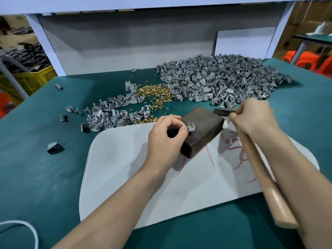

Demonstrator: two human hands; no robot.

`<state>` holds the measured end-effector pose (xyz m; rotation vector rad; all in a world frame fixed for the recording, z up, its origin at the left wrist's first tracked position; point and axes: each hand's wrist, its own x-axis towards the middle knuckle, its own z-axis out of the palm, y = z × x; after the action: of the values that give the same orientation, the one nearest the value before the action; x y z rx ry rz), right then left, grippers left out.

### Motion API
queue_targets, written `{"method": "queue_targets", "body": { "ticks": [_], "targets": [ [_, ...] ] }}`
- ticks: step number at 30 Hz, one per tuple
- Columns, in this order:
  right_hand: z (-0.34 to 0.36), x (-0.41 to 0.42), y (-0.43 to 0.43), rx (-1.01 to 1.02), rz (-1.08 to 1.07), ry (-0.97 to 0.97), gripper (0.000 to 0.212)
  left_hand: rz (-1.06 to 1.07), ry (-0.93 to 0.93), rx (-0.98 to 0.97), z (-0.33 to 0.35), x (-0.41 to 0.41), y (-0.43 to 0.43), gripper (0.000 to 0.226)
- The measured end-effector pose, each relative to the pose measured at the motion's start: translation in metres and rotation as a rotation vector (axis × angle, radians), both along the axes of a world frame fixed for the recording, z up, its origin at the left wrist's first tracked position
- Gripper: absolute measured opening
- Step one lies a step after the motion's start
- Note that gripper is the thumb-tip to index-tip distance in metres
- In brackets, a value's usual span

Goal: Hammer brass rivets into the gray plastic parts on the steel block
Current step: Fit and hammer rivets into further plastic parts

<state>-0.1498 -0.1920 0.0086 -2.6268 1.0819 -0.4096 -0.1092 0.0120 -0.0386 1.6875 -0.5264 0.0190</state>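
Green counter (53,177) carries everything. Pale mat (125,186) lies under work zone, likely to cushion blows.
Heap of gray plastic parts (224,79) and pile of brass rivets (154,92) sit just beyond mat, within easy reach.
Steel block (203,130) on mat serves as anvil.
Right hand (255,115) grips hammer (250,153) close to head, likely for short controlled taps.
Left hand (165,139) pinches 1 gray part (190,128) on block top, steadying it.
1 rivet (189,124) stands upright in it, not yet driven.

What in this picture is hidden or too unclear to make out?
Head view:
1. Hammer head: blurred, partly behind the right hand.
2. Gray plastic part: half covered by the left hand.
3. Brass rivet: too small to judge its depth.
4. White cord: cut off by the frame edges.
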Motion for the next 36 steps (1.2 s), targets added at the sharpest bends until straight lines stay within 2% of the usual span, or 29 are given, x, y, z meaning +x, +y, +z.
{"method": "queue_targets", "body": {
  "ticks": [3, 5, 7, 9, 13, 20, 26, 36],
  "targets": [
    [0.018, -0.005, 0.016, -0.070, 0.166, -0.262, 0.009, -0.007, -0.022, 0.009, 0.001, 0.000, -0.001, 0.020],
    [0.029, -0.008, 0.042, 0.086, 0.453, -0.402, 0.007, 0.002, -0.065, 0.007, 0.000, 0.000, -0.002, 0.018],
    [0.028, -0.010, 0.065, 0.190, 0.702, -0.309, 0.010, 0.001, -0.081, -0.018, 0.000, -0.001, -0.004, 0.008],
    [0.022, -0.008, 0.074, 0.106, 0.778, -0.186, 0.011, -0.010, -0.102, -0.015, 0.000, -0.002, -0.004, 0.002],
    [0.020, -0.007, 0.070, 0.127, 0.692, -0.131, 0.015, 0.004, -0.187, 0.047, 0.002, -0.002, -0.004, 0.006],
    [0.023, -0.010, 0.073, 0.040, 0.634, -0.063, 0.028, 0.021, -0.249, 0.091, 0.002, -0.002, -0.004, 0.005],
    [0.022, -0.007, 0.075, -0.032, 0.688, -0.063, 0.013, 0.021, -0.248, 0.089, 0.002, -0.003, -0.003, 0.003],
    [0.018, -0.009, 0.072, 0.093, 0.625, -0.153, 0.019, 0.026, -0.273, 0.108, 0.005, -0.006, -0.002, 0.006]
  ]
}}
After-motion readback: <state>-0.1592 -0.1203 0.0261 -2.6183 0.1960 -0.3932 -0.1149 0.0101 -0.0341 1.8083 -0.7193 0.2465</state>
